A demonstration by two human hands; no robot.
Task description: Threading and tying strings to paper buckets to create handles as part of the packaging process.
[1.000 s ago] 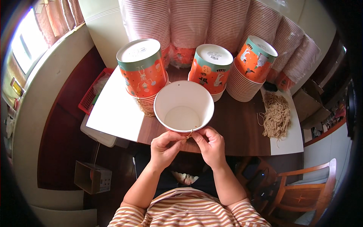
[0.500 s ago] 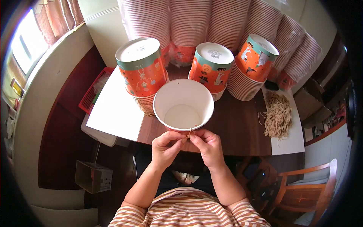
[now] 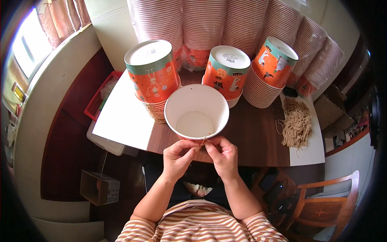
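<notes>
A white-lined paper bucket [image 3: 196,101] stands upright at the table's near edge, its mouth facing me. A thin tan string [image 3: 204,140] passes at its near rim, by a small hole in the wall. My left hand [image 3: 177,159] and my right hand [image 3: 223,159] meet just below that rim. Both are closed, thumbs and forefingers pinching the string; the exact grip at the fingertips is partly hidden. At the far hole of the bucket no string shows. A tangled bundle of the same tan string [image 3: 296,124] lies to the right.
Behind the bucket stand three stacks of upturned orange-and-green buckets: a left bucket [image 3: 152,76], a middle bucket [image 3: 226,74] and a right bucket [image 3: 274,62]. Tall plastic-wrapped stacks [image 3: 203,24] rise behind. A red basket [image 3: 94,103] sits left; a wooden chair [image 3: 324,201] is at right.
Almost nothing differs. The bucket and both hands appear shifted very slightly to the right, along with the rest of the view. The pinch on the string stays the same.
</notes>
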